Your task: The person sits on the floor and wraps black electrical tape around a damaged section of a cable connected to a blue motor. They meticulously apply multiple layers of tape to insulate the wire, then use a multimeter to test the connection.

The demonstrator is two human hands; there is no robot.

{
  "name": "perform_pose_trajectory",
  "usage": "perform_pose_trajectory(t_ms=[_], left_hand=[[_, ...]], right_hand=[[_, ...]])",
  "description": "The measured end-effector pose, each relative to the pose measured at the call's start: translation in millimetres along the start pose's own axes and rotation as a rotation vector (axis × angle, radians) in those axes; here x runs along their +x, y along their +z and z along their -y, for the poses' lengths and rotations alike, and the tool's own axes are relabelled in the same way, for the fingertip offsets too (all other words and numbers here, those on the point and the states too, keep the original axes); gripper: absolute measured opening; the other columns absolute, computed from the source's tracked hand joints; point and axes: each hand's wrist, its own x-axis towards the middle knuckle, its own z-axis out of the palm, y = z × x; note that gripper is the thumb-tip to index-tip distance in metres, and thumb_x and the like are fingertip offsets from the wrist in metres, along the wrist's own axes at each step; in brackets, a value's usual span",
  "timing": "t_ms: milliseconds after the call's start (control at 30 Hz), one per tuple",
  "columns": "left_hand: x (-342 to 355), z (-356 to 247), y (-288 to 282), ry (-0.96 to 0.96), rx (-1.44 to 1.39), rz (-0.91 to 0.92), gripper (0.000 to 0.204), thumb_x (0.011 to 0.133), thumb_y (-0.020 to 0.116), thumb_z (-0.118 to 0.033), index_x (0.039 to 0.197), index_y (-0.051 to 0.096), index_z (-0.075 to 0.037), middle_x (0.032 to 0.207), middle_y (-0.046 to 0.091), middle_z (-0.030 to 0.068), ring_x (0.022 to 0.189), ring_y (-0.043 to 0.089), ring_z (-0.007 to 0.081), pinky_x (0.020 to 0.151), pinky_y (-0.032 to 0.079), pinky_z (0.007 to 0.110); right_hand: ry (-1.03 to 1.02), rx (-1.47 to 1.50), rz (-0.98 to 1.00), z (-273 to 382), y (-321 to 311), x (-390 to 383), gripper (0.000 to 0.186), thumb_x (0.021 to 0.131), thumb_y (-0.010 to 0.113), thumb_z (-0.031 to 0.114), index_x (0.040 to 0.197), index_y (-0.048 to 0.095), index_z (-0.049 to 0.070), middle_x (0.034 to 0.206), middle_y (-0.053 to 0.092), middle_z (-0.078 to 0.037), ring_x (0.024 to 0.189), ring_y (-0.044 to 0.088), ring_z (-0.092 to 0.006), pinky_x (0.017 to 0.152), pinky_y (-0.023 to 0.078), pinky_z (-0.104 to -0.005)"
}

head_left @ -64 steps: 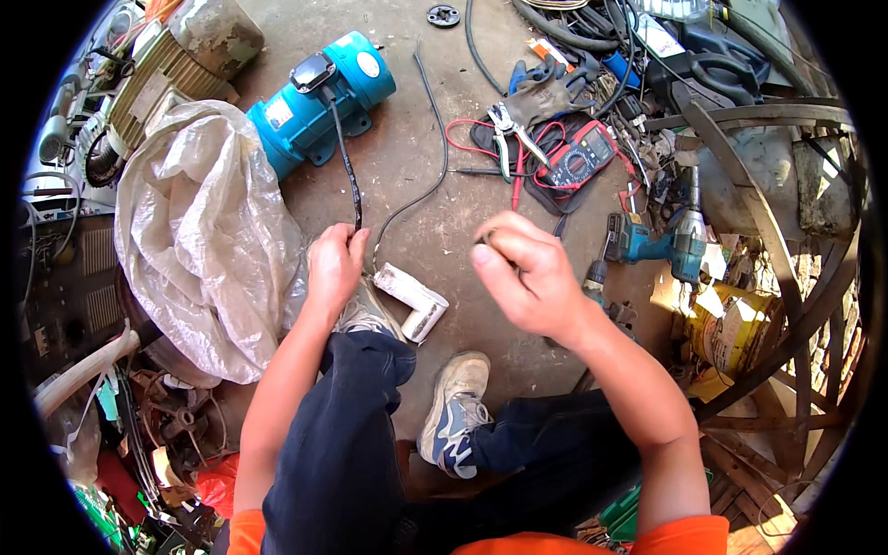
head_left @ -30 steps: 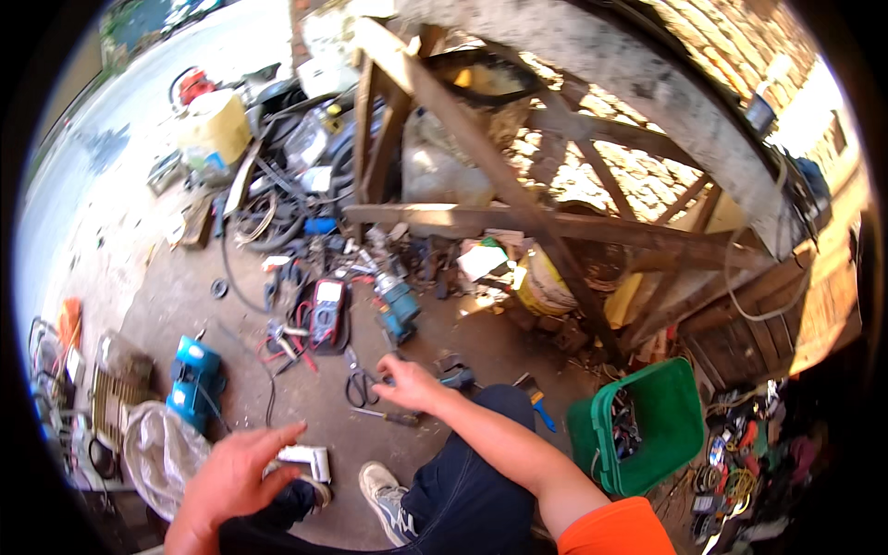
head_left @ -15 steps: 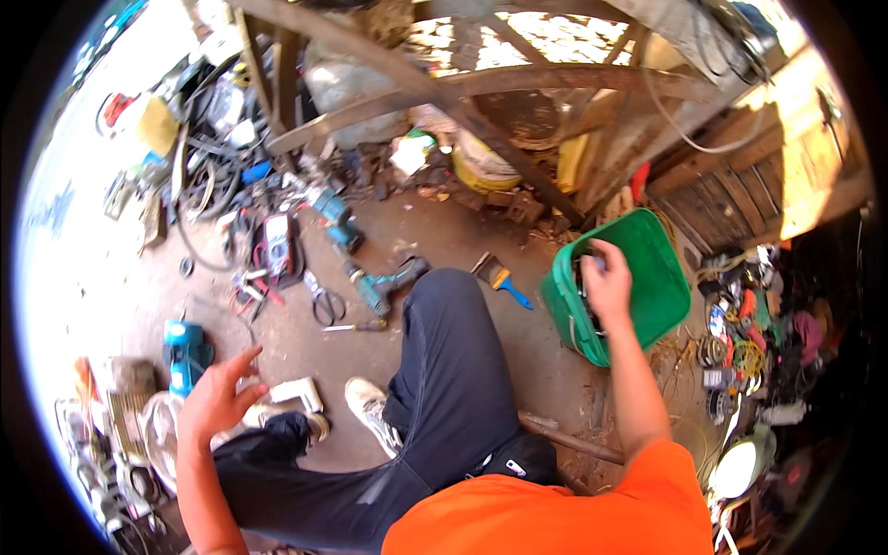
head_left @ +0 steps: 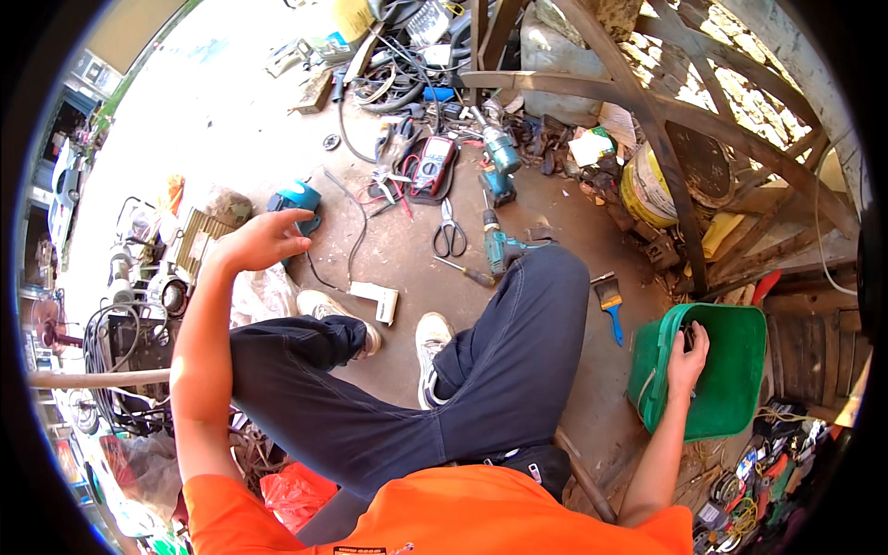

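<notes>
My right hand (head_left: 687,359) reaches into a green plastic bucket (head_left: 740,393) at the right, close to its near left wall. Its fingers are bent round something small and dark, which they mostly hide. My left hand (head_left: 264,240) hangs over the floor at the left with nothing in it, thumb and fingers apart. Just beyond its fingertips lies a blue power tool (head_left: 298,197), partly covered by the hand. A brush with a blue handle (head_left: 610,305) rests on the floor left of the bucket.
Past my knees lie scissors (head_left: 450,231), a screwdriver (head_left: 470,272), a drill (head_left: 499,248), another teal power tool (head_left: 499,157) and a red multimeter (head_left: 433,166). A white angled piece (head_left: 375,301) is by my shoe. Wooden beams (head_left: 647,102) stand at the far right.
The view has swung left, so the floor things appear farther right. My left hand is now beside the blue power tool. My right hand stays in the bucket, its fingers at the left wall.
</notes>
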Motion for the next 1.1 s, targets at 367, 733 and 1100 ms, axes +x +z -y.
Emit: perform_pose_trajectory(t_ms=[367, 733, 1100], left_hand=[[-77.7, 36.5, 1.4, -0.229, -0.212, -0.105, 0.045, 0.093, 0.061, -0.018, 0.133, 0.05, -0.002, 0.103, 0.068, 0.0149, 0.097, 0.064, 0.0194, 0.084, 0.05, 0.033], [86.1, 145.8, 77.1, -0.183, 0.013, -0.036, 0.044, 0.087, 0.066, -0.025, 0.122, 0.057, 0.0, 0.096, 0.069, 0.0191, 0.09, 0.068, 0.0288, 0.081, 0.052, 0.037], [304.9, 198.9, 182.8, -0.163, -0.193, -0.022, 0.035, 0.084, 0.067, -0.03, 0.098, 0.068, 0.002, 0.094, 0.069, 0.0225, 0.09, 0.067, 0.0353, 0.081, 0.052, 0.041]], right_hand=[[-0.044, -0.092, -0.006, 28.3, 34.1, 20.3, 0.038, 0.087, 0.065, 0.017, 0.121, 0.057, 0.003, 0.136, 0.04, -0.025, 0.124, 0.044, -0.0389, 0.102, 0.038, -0.0426], [-0.325, 0.319, 0.279, 208.6, 84.1, 63.6, 0.02, 0.09, 0.058, 0.003, 0.109, 0.061, -0.003, 0.113, 0.058, -0.012, 0.1, 0.058, -0.0205, 0.083, 0.049, -0.0298], [-0.48, 0.086, 1.022, 395.5, 420.9, 51.4, 0.022, 0.086, 0.059, 0.022, 0.094, 0.067, 0.003, 0.096, 0.066, -0.016, 0.097, 0.062, -0.035, 0.086, 0.049, -0.0431]])
